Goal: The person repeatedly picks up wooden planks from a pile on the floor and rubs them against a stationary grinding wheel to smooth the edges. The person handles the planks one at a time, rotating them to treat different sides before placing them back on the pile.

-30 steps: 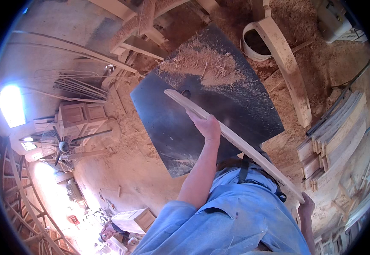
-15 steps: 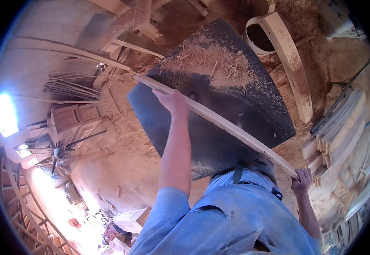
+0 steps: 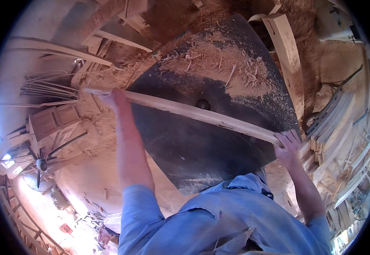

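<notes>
A long, pale wooden strip [image 3: 185, 109] stretches across the dark machine table [image 3: 180, 148], its left end farther from me than its right. Near that left end, my left hand [image 3: 114, 100] is closed around it, past the table's left edge. At the right end, my right hand [image 3: 287, 144] grips the wood above the table's right side. Just beyond the middle of the strip, a round dark spindle or hub [image 3: 202, 104] shows in the tabletop. Slots are visible along the strip's near face.
Wood shavings [image 3: 219, 63] cover the table's far half. A thick beam [image 3: 287, 46] stands past its right corner, and stacked boards [image 3: 333, 123] lie at the right. To the left are a wooden cabinet [image 3: 55, 121], a fan [image 3: 40, 165] and thin rods [image 3: 49, 91].
Both hands have shifted the strip: its left end has moved left, and its right end has come up and left over the table. The strip now lies less steeply. My view has turned slightly.
</notes>
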The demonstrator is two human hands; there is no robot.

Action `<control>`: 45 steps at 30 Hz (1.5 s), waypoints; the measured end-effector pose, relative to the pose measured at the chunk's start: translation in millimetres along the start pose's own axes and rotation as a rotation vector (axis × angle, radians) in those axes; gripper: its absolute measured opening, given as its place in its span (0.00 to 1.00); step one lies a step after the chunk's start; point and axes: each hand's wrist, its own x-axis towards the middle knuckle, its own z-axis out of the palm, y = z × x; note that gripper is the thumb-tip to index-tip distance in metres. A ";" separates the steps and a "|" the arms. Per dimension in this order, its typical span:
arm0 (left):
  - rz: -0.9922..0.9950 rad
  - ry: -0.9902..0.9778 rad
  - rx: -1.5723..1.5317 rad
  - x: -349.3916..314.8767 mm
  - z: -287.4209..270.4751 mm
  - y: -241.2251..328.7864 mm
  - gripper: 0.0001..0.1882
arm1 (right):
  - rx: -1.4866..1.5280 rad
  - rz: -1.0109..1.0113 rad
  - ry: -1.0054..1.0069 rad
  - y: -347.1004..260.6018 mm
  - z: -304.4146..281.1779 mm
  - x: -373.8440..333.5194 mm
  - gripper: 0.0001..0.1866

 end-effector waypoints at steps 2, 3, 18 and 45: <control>-0.062 0.102 0.063 43.8 -25.5 -37.9 0.27 | 0.027 -0.057 0.001 -10.7 17.4 32.8 0.20; -0.143 0.147 0.087 55.1 -34.7 -41.6 0.27 | 0.037 -0.086 -0.002 -14.2 25.9 47.7 0.20; -0.542 0.234 1.067 58.2 -512.4 -243.5 0.19 | 0.247 -0.649 -0.380 -172.8 170.3 163.4 0.12; -0.460 -0.584 -0.863 -286.3 -220.7 35.0 0.27 | -0.143 0.020 -0.082 -87.5 -65.6 -251.0 0.44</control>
